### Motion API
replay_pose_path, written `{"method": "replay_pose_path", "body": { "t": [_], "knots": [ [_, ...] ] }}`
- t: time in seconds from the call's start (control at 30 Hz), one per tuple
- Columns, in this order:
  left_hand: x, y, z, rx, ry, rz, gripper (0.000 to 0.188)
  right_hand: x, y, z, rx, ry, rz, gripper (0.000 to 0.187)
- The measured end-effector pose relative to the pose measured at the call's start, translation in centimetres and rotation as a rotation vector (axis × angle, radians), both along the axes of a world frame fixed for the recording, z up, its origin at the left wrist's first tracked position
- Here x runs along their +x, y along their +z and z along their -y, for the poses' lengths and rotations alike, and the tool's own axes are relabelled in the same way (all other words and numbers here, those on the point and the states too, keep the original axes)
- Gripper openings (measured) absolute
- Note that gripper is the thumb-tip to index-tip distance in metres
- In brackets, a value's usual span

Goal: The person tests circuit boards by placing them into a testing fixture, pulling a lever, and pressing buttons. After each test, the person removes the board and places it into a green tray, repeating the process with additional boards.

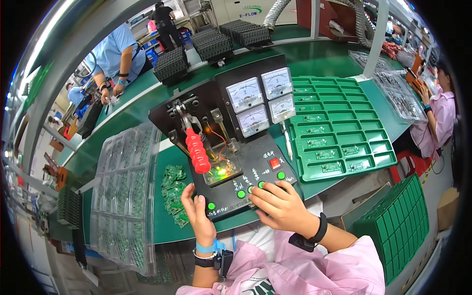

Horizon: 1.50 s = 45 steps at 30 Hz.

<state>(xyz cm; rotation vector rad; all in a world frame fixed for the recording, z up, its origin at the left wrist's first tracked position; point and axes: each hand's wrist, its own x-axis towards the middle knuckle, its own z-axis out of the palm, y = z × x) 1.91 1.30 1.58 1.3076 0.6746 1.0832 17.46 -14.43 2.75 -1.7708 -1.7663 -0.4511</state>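
In front of me stands a black test fixture (231, 201) with a red-handled toggle clamp (197, 151), four panel meters and a row of green buttons. Its clear-topped nest holds a small circuit board (221, 173), lit yellow-green, with the clamp handle pointing down over it. My right hand (282, 207) lies across the fixture's front, fingers outstretched, fingertips at the middle green buttons (251, 190). At the front left corner is my left hand (200, 219), fingers apart beside the leftmost green button (211, 206); it holds nothing.
Right of the fixture, a green compartment tray (344, 128) holds several circuit boards; a pen (287, 142) lies beside it. Loose boards (174, 194) and clear blister trays (120, 201) are at left. Black racks (211, 44) stand behind. Green trays (393, 226) stand low right. Co-workers sit nearby.
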Motion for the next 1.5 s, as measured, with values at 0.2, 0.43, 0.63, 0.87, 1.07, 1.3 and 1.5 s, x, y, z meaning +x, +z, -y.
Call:
{"method": "replay_pose_path", "body": {
  "t": [0.2, 0.43, 0.63, 0.87, 1.07, 1.3, 1.5],
  "knots": [
    [-0.2, -0.2, -0.4, 0.013, 0.001, -0.006, 0.048, -0.3, -0.1, -0.4, 0.045, -0.024, -0.017, 0.047],
    [-0.2, 0.5, -0.2, 0.005, -0.104, 0.134, 0.065, -0.4, -0.1, -0.3, 0.045, -0.032, -0.041, 0.046],
    [-0.5, 0.1, -0.4, -0.025, -0.098, 0.167, 0.075, 0.4, 0.2, -0.6, 0.056, 0.021, -0.050, 0.046],
    [-0.5, -0.3, -0.7, -0.074, -0.146, 0.211, 0.076, 1.8, 5.3, -6.0, 0.034, 0.173, -0.090, 0.041],
    [-0.8, -0.3, -0.9, -0.083, -0.151, 0.234, 0.075, 0.6, 6.4, -9.1, 0.058, 0.253, 0.031, 0.039],
    [-0.5, -0.2, -0.6, -0.070, -0.159, 0.227, 0.075, 1.1, 9.0, -9.0, 0.154, 0.397, 0.159, 0.038],
    [-0.9, -0.7, -0.6, -0.030, -0.170, 0.194, 0.066, 3.5, 17.6, -16.0, 0.557, 0.461, 0.163, 0.039]
  ]
}}
